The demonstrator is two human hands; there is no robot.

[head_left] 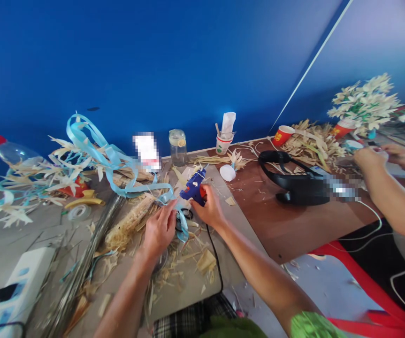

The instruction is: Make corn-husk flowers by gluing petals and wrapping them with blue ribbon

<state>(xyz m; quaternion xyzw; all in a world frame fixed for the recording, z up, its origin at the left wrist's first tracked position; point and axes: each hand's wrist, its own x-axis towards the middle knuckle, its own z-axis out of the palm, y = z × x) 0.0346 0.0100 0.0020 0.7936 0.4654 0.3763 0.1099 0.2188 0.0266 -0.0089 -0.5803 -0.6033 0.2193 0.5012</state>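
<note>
My right hand [209, 210] is closed around a blue hot glue gun [193, 185], its nozzle pointing up and to the right. A black cord [215, 256] runs from the gun towards me. My left hand [159, 230] pinches a light blue ribbon [118, 166] just left of the gun. The ribbon loops up and away to the left over dried husk pieces. A dried corn cob [128, 224] lies beside my left hand.
Dried husk scraps litter the grey table [8, 237]. A glass jar [178, 147], paper cups [223, 143] and a black headset [295, 180] stand farther back. Another person's arm [388, 188] reaches in at right near husk flowers [366, 101]. A power strip [19, 281] lies at left.
</note>
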